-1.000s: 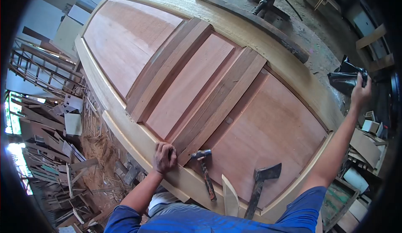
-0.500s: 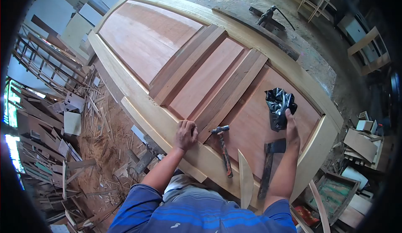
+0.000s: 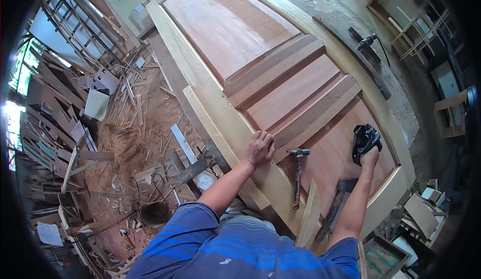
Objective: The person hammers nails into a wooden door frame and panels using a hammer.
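My right hand [image 3: 370,157] grips a crumpled black plastic bag [image 3: 366,137] over the lower panel of a large wooden door [image 3: 235,111]. My left hand [image 3: 260,148] rests with curled fingers on the door's near stile, by the end of a cross rail; whatever may be inside the fingers is hidden. Between my hands lies a hammer [image 3: 298,174], its head toward the rail. Closer to my body are a pointed strip of pale wood [image 3: 308,215] and a dark hatchet-like tool [image 3: 334,205], partly beside my right forearm.
A long wood strip [image 3: 220,144] lies along the door's left edge. A dark clamp [image 3: 368,42] sits on the workbench [image 3: 403,106] beyond the door. Offcuts and sawdust cover the floor [image 3: 135,144] at left. A wooden tray [image 3: 383,259] stands at lower right.
The view has swung left, so the door appears farther right. My right hand has closed more fully round the black bag and turned over it. My left hand stays on the stile.
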A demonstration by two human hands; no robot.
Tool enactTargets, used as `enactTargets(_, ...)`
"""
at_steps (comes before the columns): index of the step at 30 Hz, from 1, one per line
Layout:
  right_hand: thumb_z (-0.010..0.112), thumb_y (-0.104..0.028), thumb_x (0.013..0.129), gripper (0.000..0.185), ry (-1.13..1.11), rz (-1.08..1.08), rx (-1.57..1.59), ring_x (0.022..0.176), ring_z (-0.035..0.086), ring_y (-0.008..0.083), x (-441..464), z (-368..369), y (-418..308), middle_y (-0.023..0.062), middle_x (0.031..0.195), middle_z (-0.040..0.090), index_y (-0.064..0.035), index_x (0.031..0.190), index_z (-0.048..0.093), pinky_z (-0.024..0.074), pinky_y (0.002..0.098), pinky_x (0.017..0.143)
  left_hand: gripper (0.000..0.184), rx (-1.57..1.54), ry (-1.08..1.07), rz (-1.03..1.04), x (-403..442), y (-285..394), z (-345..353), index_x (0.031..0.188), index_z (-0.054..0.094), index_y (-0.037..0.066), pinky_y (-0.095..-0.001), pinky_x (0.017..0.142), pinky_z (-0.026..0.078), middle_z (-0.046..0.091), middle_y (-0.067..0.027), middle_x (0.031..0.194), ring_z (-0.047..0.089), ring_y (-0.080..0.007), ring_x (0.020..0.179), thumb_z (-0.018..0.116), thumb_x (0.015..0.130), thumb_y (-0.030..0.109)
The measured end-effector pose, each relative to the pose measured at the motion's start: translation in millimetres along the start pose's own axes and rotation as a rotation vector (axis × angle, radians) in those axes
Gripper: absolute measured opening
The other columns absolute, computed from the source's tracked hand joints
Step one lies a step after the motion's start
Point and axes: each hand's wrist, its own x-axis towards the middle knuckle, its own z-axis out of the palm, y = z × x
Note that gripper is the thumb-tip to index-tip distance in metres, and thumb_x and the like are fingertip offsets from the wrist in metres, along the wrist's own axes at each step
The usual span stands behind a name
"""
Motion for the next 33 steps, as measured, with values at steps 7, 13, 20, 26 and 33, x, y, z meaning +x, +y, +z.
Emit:
enactTargets(7, 0.079, -0.019, 0.096, 0.046, -0.073, -0.086, 0.057, 0.128, 0.072, 0.0402, -49, 2, -21, 0.0214, 0.134, 0.078, -0.0094, 0.141, 0.076, 0.0552, 0.0464, 0.109, 0.015, -0.101, 0.111, -0.071, -1, -8, 5, 0.113, 0.064, 0.005, -0.0513, 0.096, 0.053, 0.067, -0.0177, 0.108, 0.065, -0.041, 0.106, 0.071, 0.099, 0.006)
enactTargets(13, 0.079, -0.014, 0.089, 0.027, 0.068, -0.036, 0.0, 0.111, 0.075, 0.0476, -57, 15, -9, 0.0271, 0.111, 0.08, -0.0063, 0.115, 0.083, 0.0592, 0.0561, 0.097, 0.019, -0.121, 0.131, -0.038, 0, -11, 6, 0.118, 0.068, 0.007, -0.0499, 0.099, 0.054, 0.071, -0.0165, 0.113, 0.067, -0.0401, 0.111, 0.071, 0.1, 0.006)
enactTargets(20, 0.074, -0.008, 0.087, 0.033, 0.097, -0.018, 0.011, 0.105, 0.075, 0.0515, -64, 16, -11, 0.0297, 0.106, 0.078, -0.0043, 0.119, 0.08, 0.0597, 0.0593, 0.095, 0.015, -0.144, 0.137, -0.071, -1, -11, 7, 0.115, 0.068, 0.006, -0.0496, 0.098, 0.054, 0.071, -0.0172, 0.11, 0.068, -0.0398, 0.109, 0.071, 0.101, 0.006)
enactTargets(26, 0.075, -0.006, 0.091, 0.019, 0.193, 0.08, 0.161, 0.1, 0.081, 0.0418, -83, 11, -11, 0.0236, 0.101, 0.082, -0.0047, 0.109, 0.083, 0.0633, 0.051, 0.088, 0.012, -0.155, 0.124, -0.105, -3, -12, 10, 0.112, 0.068, 0.006, -0.0504, 0.096, 0.054, 0.071, -0.0168, 0.106, 0.067, -0.0402, 0.106, 0.072, 0.103, 0.011)
enactTargets(33, 0.084, -0.008, 0.091, 0.017, 0.245, 0.124, 0.262, 0.091, 0.084, 0.0267, -103, 8, -9, 0.0164, 0.099, 0.085, -0.0044, 0.107, 0.086, 0.0642, 0.0395, 0.085, 0.012, -0.14, 0.109, -0.1, -3, -12, 10, 0.111, 0.07, 0.005, -0.0493, 0.096, 0.056, 0.072, -0.0175, 0.106, 0.07, -0.0397, 0.106, 0.073, 0.104, 0.015)
